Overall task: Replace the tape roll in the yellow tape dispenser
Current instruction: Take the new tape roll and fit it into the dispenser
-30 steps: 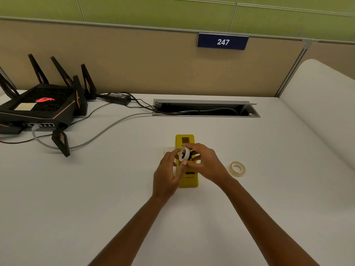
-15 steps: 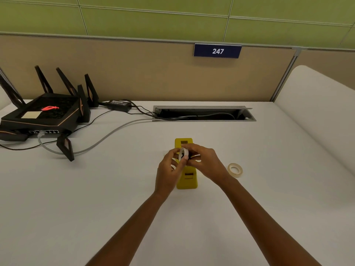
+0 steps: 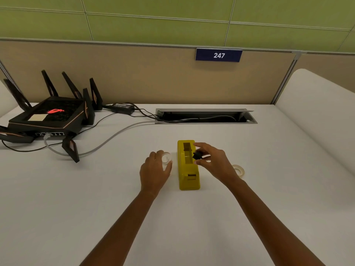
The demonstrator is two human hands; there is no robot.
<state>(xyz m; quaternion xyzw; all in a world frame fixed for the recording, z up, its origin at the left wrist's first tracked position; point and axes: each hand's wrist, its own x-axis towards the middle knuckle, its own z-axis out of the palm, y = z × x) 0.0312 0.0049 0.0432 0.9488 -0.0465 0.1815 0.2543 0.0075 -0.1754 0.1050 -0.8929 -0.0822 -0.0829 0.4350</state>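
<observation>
- Sitting at the far left of the white surface (image 3: 57, 198), a black router (image 3: 48, 118) with upright antennas has a grey cable (image 3: 115, 135) and dark wires running right toward an open cable slot (image 3: 205, 117) at the back edge.
- Left hand (image 3: 154, 170) lies palm down on the surface just left of the dispenser, fingers loosely spread over a clear, nearly spent tape ring (image 3: 166, 157); whether the fingertips actually pinch the ring cannot be told.
- Yellow tape dispenser (image 3: 188, 166) stands near the middle of the surface, long axis pointing away from the person, its top cavity showing no roll inside.
- Right hand (image 3: 213, 163) hovers over the dispenser's right side, thumb and fingers closed on a small black spindle (image 3: 197, 155) held just above the open cavity.
- Fresh tape roll (image 3: 238, 170) lies flat on the surface right of the dispenser, partly hidden behind the right wrist.
- Blue sign (image 3: 218, 55) reading 247 hangs on the tan partition behind.
</observation>
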